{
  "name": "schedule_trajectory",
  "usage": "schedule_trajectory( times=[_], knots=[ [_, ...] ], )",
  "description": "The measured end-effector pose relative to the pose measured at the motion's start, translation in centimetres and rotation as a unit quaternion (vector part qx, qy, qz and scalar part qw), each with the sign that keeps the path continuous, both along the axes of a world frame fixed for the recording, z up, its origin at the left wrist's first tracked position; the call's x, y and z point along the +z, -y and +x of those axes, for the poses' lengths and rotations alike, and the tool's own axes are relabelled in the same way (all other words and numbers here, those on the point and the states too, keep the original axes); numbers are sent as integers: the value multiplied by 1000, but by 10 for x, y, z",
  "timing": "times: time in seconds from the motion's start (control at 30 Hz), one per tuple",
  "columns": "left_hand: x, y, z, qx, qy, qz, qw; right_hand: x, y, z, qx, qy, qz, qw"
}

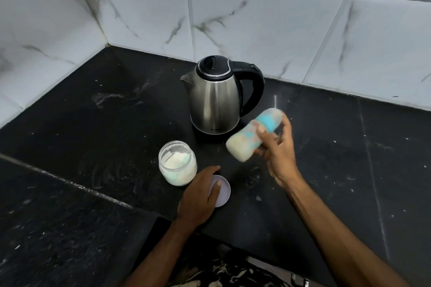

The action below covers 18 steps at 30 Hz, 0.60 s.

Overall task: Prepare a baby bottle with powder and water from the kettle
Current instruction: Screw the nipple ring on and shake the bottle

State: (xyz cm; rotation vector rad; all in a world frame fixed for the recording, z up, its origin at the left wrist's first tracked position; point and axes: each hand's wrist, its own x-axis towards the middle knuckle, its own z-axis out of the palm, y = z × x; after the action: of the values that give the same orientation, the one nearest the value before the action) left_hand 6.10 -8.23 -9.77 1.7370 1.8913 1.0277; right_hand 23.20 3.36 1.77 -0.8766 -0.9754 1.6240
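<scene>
Glass powder jar (177, 162), open, white powder inside, sits mid-tabletop (93, 123) toward the front edge. Left hand (200, 196) rests just right of it, grip curled over a round lilac lid (222, 190). Steel kettle (215, 98), black handle, stands behind, near the back wall. Right hand (278, 149) grip grasping the baby bottle (254, 134), tilted, blurred, milky. Risk: loose cap leaks or bottle slips mid-shake; open jar could get knocked.
</scene>
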Motion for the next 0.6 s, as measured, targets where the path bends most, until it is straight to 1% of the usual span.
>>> schedule_trajectory(
  times=[0.03, 0.07, 0.1, 0.13, 0.17, 0.2, 0.23, 0.3, 0.33, 0.37, 0.4, 0.43, 0.47, 0.5, 0.53, 0.57, 0.6],
  knots=[
    [-1, 0, 0, 3, -2, 2, 1000, -2, 1, -1, -8, -18, -12, 1000],
    [-1, 0, 1, 6, -6, 7, 1000, -5, 5, -3, 17, 3, -8, 1000],
    [1, 0, 1, 9, -8, 13, 1000, -9, 12, -4, 69, 49, 5, 996],
    [3, 1, 1, 11, 1, 9, 1000, -10, 19, -5, 134, 99, 28, 986],
    [5, 1, 1, 7, 11, 3, 1000, -12, 23, -5, 183, 129, 47, 973],
    [5, 0, 0, 2, 10, -1, 1000, -13, 22, -5, 188, 133, 57, 971],
    [3, 0, 0, 1, 4, 3, 1000, -10, 18, -5, 151, 112, 50, 981],
    [1, 0, 0, 0, -4, 7, 1000, -5, 6, -4, 33, 20, 0, 999],
    [1, -1, 0, -1, 1, 3, 1000, -7, 0, -3, -5, -22, -21, 1000],
    [1, 0, 0, -3, 0, 1, 1000, -8, 0, -2, -13, -35, -27, 999],
    [1, 0, 0, -1, -5, 3, 1000, -9, 4, -2, 9, -11, -20, 1000],
    [2, 0, 0, 1, -6, 3, 1000, -11, 11, -3, 59, 36, -7, 998],
    [3, 0, 0, -1, 3, -1, 1000, -12, 19, -4, 130, 94, 18, 987],
    [5, 0, 0, -7, 12, -5, 1000, -13, 25, -4, 194, 133, 40, 971],
    [6, 0, 0, -14, 13, -2, 1000, -14, 24, -3, 213, 147, 56, 964],
    [5, 1, 0, -16, 10, 4, 1000, -11, 21, -3, 179, 135, 59, 973],
    [3, 0, 0, -13, 4, 8, 1000, -8, 14, -3, 111, 102, 45, 988]
  ],
)
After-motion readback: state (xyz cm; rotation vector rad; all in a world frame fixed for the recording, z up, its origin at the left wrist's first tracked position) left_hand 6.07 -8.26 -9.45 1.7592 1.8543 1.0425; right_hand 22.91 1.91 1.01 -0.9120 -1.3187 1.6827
